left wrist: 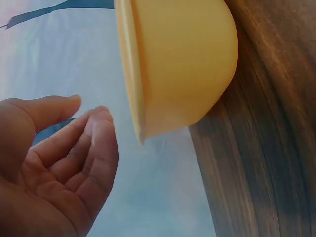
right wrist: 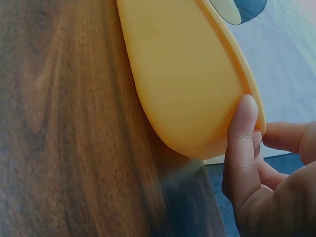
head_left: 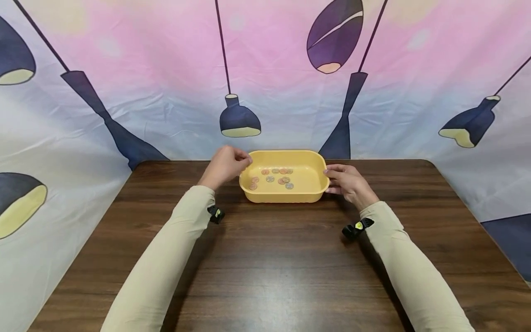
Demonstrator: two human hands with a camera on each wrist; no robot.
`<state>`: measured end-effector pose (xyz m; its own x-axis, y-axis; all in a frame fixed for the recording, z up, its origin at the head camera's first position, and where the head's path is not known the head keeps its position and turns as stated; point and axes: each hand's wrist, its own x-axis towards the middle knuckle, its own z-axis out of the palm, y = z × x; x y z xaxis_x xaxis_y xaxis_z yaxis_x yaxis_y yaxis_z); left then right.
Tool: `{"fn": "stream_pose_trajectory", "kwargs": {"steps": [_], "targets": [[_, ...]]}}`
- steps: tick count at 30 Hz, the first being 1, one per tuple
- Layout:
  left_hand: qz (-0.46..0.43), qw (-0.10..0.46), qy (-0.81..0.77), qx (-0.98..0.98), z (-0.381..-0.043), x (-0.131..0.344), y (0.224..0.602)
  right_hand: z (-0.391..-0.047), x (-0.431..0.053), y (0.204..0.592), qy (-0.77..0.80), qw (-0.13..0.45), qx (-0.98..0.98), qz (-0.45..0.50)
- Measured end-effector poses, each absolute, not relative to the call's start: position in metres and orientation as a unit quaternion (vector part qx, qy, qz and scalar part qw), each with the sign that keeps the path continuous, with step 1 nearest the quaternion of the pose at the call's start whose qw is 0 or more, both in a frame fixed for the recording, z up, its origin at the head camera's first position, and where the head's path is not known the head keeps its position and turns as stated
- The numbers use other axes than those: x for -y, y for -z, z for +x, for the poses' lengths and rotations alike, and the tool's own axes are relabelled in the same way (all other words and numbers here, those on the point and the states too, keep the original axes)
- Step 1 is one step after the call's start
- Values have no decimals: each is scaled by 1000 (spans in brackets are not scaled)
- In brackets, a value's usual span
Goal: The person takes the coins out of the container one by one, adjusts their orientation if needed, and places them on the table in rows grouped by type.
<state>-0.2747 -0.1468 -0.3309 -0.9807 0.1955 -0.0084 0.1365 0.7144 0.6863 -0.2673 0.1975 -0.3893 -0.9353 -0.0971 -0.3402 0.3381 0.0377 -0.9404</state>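
Observation:
A yellow oblong tray point(head_left: 286, 198) rests at the far side of the table, with several copper and silver coins point(head_left: 270, 179) scattered over its bottom. My right hand point(head_left: 350, 182) pinches the rim at the tray's right end; in the right wrist view the fingers point(right wrist: 243, 128) lie on both sides of that rim. Beside the left end, at rim height, is my left hand point(head_left: 226, 165). Its loosely bent thumb and fingers point(left wrist: 103, 143) have a gap between them and hold nothing in the left wrist view, apart from the tray wall point(left wrist: 187, 59).
The dark wooden table point(head_left: 274, 267) has its back edge just behind the tray. A cloth backdrop point(head_left: 182, 115) printed with lamps hangs right behind that edge. Each wrist wears a black strap, the left strap point(head_left: 215, 214) and the right strap point(head_left: 356, 228).

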Motion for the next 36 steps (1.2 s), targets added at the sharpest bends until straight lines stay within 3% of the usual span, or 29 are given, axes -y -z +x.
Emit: {"fn": "stream_pose_trajectory", "kwargs": {"steps": [11, 20, 30, 36], "targets": [[77, 133, -189, -970, -295, 106, 347, -268, -195, 395, 699, 159, -690, 100], [99, 125, -65, -985, -289, 83, 364, -268, -194, 393, 696, 157, -694, 97], [165, 154, -191, -955, -292, 80, 365, -265, -196, 390, 697, 140, -697, 96], [110, 124, -276, -947, -295, 83, 369, -266, -193, 389, 696, 142, -697, 97]]}}
